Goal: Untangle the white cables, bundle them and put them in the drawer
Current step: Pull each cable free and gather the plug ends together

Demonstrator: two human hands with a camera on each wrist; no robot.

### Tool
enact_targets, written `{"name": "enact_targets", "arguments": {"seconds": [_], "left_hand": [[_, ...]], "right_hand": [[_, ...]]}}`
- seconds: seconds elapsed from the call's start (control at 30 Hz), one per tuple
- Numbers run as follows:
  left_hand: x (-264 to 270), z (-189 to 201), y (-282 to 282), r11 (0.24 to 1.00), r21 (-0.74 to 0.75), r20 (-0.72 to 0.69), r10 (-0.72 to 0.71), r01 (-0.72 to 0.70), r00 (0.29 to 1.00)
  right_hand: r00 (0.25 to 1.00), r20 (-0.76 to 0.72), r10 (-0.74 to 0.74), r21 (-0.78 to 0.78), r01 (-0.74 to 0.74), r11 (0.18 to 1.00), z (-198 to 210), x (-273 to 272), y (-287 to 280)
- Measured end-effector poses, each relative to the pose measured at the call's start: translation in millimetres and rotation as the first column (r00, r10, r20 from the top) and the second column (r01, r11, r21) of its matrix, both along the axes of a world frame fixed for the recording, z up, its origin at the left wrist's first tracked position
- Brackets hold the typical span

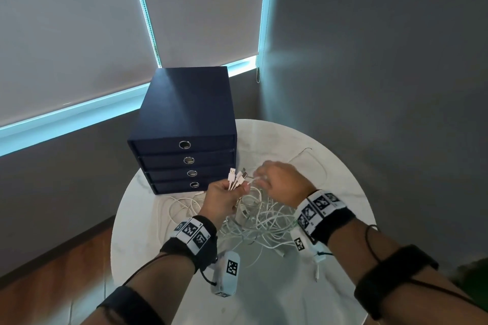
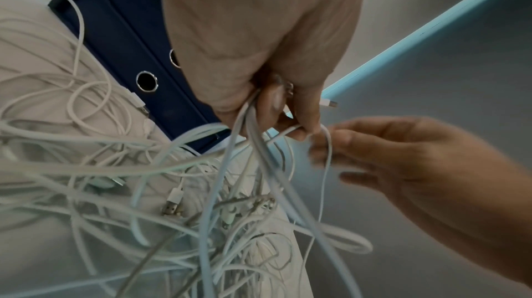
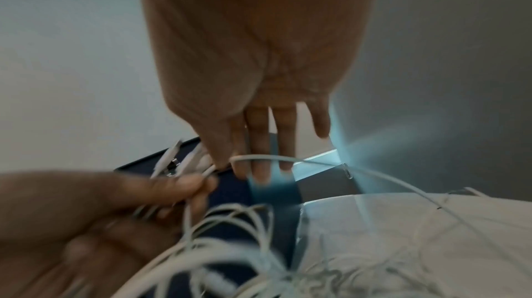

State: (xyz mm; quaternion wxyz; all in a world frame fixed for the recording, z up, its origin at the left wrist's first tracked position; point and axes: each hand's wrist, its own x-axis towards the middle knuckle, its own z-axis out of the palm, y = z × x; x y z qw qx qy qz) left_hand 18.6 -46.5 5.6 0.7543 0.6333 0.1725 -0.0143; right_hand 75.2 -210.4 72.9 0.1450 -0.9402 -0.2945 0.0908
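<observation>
A tangle of white cables (image 1: 260, 219) (image 2: 201, 212) (image 3: 244, 246) lies on the round white table (image 1: 330, 285). Above it, my left hand (image 1: 239, 187) (image 2: 285, 116) (image 3: 198, 187) grips several cable ends, whose plugs (image 1: 233, 174) fan out past its fingers. My right hand (image 1: 260, 177) (image 2: 325, 146) (image 3: 230, 164) sits just right of them and pinches one white cable between thumb and forefinger, with its other fingers straight. The navy drawer unit (image 1: 184, 113) (image 2: 129, 52) (image 3: 230, 200) stands behind the hands with all its drawers closed.
A clear plastic container (image 1: 309, 166) stands on the table behind my right hand. Loose cable loops (image 1: 179, 208) spread left along the foot of the drawer unit. A grey wall (image 1: 383, 74) and window blinds (image 1: 74, 34) close off the back. Wooden floor (image 1: 52, 272) lies below the table's left edge.
</observation>
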Motion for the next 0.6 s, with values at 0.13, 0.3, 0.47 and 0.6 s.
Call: {"name": "enact_targets", "arguments": {"seconds": [0.13,0.3,0.47,0.6], "left_hand": [[-5.3,0.5,4.1,1.000,0.005,0.037,-0.029,0.029,0.999],[-5.7,-5.6,9.5,0.986,0.142,-0.011,-0.086,0.087,0.996],[-7.5,0.3,9.1,0.993,0.117,0.074,-0.035,0.026,0.997],[5.1,5.6,13.2,0.971,0.235,0.123,-0.078,0.047,0.989]], "right_hand": [[0.968,-0.249,-0.014,0.161,0.056,0.985,-0.3,-0.1,9.3],[0.972,-0.231,-0.031,0.506,0.148,0.850,32.7,12.7,13.5],[0.982,-0.133,-0.131,0.715,0.187,0.673,76.4,31.5,11.7],[0.967,-0.172,-0.186,0.853,0.240,0.463,79.9,38.6,-0.7]]}}
